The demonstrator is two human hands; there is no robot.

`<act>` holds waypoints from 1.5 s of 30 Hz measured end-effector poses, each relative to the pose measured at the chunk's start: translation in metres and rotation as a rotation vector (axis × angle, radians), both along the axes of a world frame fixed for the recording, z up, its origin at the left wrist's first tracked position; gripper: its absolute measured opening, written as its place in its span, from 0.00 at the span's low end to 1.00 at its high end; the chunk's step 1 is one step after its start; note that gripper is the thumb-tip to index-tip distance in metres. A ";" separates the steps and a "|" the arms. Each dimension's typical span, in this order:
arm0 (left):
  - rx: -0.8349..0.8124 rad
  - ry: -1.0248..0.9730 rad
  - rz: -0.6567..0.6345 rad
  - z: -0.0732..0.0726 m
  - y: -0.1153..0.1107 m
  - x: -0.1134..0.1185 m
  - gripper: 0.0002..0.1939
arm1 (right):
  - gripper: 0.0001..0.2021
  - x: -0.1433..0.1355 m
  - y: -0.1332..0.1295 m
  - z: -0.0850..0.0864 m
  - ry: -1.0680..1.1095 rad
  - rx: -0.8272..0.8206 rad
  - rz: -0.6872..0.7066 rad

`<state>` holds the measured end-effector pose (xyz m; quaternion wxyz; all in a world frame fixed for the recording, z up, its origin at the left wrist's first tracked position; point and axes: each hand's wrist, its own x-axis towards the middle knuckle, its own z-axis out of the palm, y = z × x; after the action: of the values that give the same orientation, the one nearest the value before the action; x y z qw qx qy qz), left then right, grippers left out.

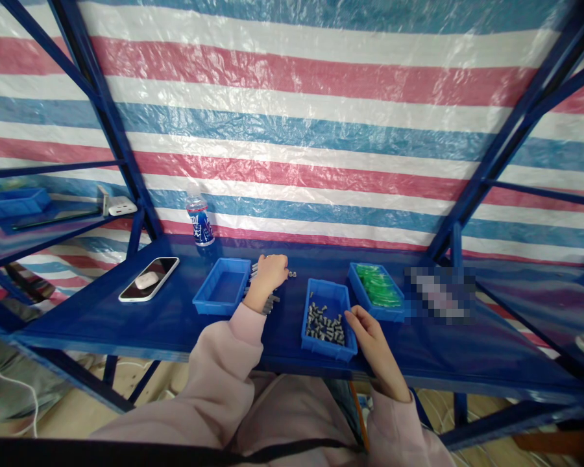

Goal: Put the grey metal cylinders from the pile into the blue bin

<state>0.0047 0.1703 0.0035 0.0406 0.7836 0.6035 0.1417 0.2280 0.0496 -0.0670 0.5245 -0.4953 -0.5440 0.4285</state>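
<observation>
My left hand [271, 274] is closed, fingers curled downward, over a group of metal bolts [268, 303] lying on the table. What its fingers hold, if anything, is hidden. A few small metal pieces [292, 274] lie just right of it. To its left is a blue bin [202, 302] with nothing visible inside. My right hand [372, 337] has thumb and forefinger together at the right rim of another blue bin [316, 286], seemingly gripping it. Many short grey screws [327, 327] lie loose in that bin, mostly toward its near end.
A third blue bin [394, 315] holds green plastic packets [377, 285]. A phone [163, 275] with a white earbud case [146, 280] on it lies left. A bottle [200, 224] stands at the back. Blue posts [109, 123] frame the blue table [97, 324]. A blurred patch [438, 295] is at right.
</observation>
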 end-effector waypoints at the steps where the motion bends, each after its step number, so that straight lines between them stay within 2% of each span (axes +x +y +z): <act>1: -0.008 0.018 0.013 0.001 -0.001 0.000 0.09 | 0.17 0.000 0.000 0.000 -0.005 0.002 0.001; 9: -0.092 0.118 0.070 0.002 -0.002 0.000 0.11 | 0.17 -0.001 0.001 -0.001 -0.014 0.003 -0.005; 20: -0.135 0.157 0.050 0.001 -0.001 0.001 0.11 | 0.17 0.000 0.000 -0.001 -0.006 -0.008 -0.012; 37: -0.106 0.154 -0.001 -0.003 0.001 0.003 0.11 | 0.16 0.002 0.003 -0.007 0.002 0.004 0.007; 45: -0.058 0.064 -0.066 -0.004 0.003 0.002 0.09 | 0.17 0.001 0.001 -0.003 0.007 -0.014 -0.001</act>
<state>0.0071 0.1733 -0.0007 0.0484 0.8056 0.5823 0.0977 0.2287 0.0508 -0.0704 0.5230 -0.4978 -0.5390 0.4338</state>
